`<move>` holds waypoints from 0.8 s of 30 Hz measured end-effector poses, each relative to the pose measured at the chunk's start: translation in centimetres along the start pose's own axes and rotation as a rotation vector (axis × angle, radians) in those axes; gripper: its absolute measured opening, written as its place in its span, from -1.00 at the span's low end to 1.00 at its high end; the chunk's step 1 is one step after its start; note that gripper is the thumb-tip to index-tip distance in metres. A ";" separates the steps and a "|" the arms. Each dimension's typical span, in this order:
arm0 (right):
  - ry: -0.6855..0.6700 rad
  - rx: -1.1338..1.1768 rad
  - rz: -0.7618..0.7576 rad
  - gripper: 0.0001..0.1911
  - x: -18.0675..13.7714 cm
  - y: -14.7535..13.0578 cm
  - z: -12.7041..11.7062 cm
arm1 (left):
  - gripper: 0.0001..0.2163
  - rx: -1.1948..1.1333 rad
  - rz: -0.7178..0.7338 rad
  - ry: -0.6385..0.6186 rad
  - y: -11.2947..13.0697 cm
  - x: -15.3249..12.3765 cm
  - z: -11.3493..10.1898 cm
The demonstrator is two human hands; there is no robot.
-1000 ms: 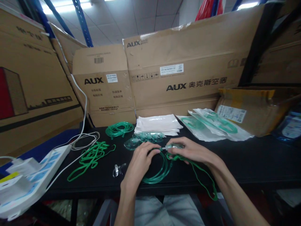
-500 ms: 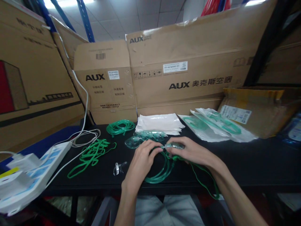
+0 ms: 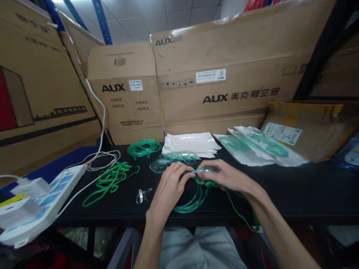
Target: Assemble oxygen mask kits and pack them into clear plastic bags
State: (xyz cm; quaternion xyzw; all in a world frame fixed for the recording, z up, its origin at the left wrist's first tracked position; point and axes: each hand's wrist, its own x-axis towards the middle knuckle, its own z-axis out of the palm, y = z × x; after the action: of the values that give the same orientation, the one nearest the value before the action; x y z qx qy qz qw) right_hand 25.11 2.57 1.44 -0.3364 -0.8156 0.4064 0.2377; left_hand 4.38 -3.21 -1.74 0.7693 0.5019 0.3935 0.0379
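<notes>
My left hand (image 3: 170, 186) pinches the end of a coil of clear green tubing (image 3: 190, 201) that lies on the black table (image 3: 294, 190) in front of me. My right hand (image 3: 224, 176) is closed on a clear green mask piece (image 3: 206, 170) whose connector meets the tube end between my fingertips. A thin green strap (image 3: 241, 215) runs from under my right hand and hangs over the table's front edge. Several clear green masks (image 3: 171, 160) lie just beyond my hands.
A stack of white bags (image 3: 190, 144) and a green tubing coil (image 3: 143, 147) sit at the back. Packed bags (image 3: 258, 149) lie right, loose green straps (image 3: 109, 181) and a small metal clip (image 3: 141, 195) left. A white power strip (image 3: 45, 207) and cardboard boxes (image 3: 224, 82) ring the table.
Both hands have stayed together at the tube end and mask connector. The view has tilted slightly, so everything sits a little higher in the frame.
</notes>
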 end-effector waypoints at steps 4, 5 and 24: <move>-0.006 0.011 -0.048 -0.71 0.1 0.3 -0.2 | -0.85 0.028 0.022 -0.024 -0.2 0.0 0.1; -0.005 0.014 -0.061 -0.72 0.2 0.4 -0.2 | -0.85 0.035 0.026 -0.027 -0.2 0.0 0.1; -0.028 0.183 0.042 -0.59 0.5 0.0 0.6 | -0.91 0.115 0.089 0.048 -0.2 0.1 0.2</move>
State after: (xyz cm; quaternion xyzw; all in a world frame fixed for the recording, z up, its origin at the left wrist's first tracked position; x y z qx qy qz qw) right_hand 24.39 2.59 1.16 -0.3245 -0.7712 0.4885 0.2476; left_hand 4.37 -2.94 -1.89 0.7821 0.4898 0.3835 -0.0357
